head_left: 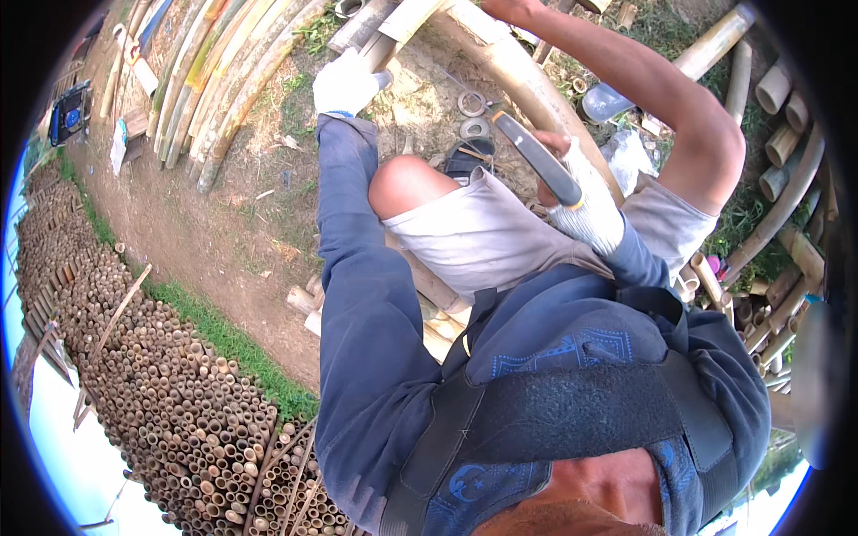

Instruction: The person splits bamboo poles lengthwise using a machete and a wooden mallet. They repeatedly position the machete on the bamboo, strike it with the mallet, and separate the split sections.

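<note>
Gloved hands: left [344, 85] steadies bamboo pole [380, 40], right [585, 210] grips knife [536, 156].

The bamboo pole [375, 40], pale and split-ended, lies slanting on the bare ground beyond the raised knee [407, 183]. The dark-bladed knife [536, 159] stands tilted just right of that knee, tip pointing away.

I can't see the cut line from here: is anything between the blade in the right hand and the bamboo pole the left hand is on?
Nothing visible. The right hand holds the dark blade above the bamboo pole; the left hand rests further along. A co-worker's bare arm reaches over the pole beside the blade.
</note>
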A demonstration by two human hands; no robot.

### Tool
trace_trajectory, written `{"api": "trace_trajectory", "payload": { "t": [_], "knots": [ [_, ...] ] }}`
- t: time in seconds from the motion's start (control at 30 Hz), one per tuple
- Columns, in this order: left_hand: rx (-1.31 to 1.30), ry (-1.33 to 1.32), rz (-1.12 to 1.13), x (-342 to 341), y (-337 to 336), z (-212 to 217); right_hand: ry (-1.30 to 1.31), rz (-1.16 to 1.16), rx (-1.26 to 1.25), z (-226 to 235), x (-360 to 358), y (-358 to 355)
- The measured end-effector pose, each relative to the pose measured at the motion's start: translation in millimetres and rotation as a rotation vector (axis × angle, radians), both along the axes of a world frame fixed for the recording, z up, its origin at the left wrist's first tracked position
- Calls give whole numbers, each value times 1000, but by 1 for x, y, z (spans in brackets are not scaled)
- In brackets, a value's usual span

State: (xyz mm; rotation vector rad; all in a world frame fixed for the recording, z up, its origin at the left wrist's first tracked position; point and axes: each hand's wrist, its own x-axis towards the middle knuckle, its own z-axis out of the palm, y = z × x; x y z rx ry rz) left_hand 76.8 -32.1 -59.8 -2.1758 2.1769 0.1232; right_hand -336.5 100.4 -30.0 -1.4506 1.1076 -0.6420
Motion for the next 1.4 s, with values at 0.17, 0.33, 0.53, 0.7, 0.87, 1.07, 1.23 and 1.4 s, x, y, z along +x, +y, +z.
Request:
{"api": "trace_trajectory", "payload": {
  "t": [0.17,0.33,0.53,0.7,0.87,1.07,1.23,1.4],
  "knots": [
    [-70,-51,75,-5,-3,-1,-62,-36,198,20,44,-36],
    [-7,16,156,-11,-5,6,24,68,-383,2,194,-173],
    [-150,102,26,-5,-7,-7,85,-4,-207,-10,78,-66],
    [-153,84,23,3,1,-16,-124,-24,74,5,52,-50],
    [21,153,131,5,-7,-12,-272,-30,-52,67,80,-73],
    [-57,308,167,8,0,-1,-175,28,-524,97,94,-99],
    [-138,72,244,-9,31,-4,-74,96,-490,99,89,-109],
    [-203,15,192,-14,41,-8,23,55,-274,88,53,-51]
  ]
}}
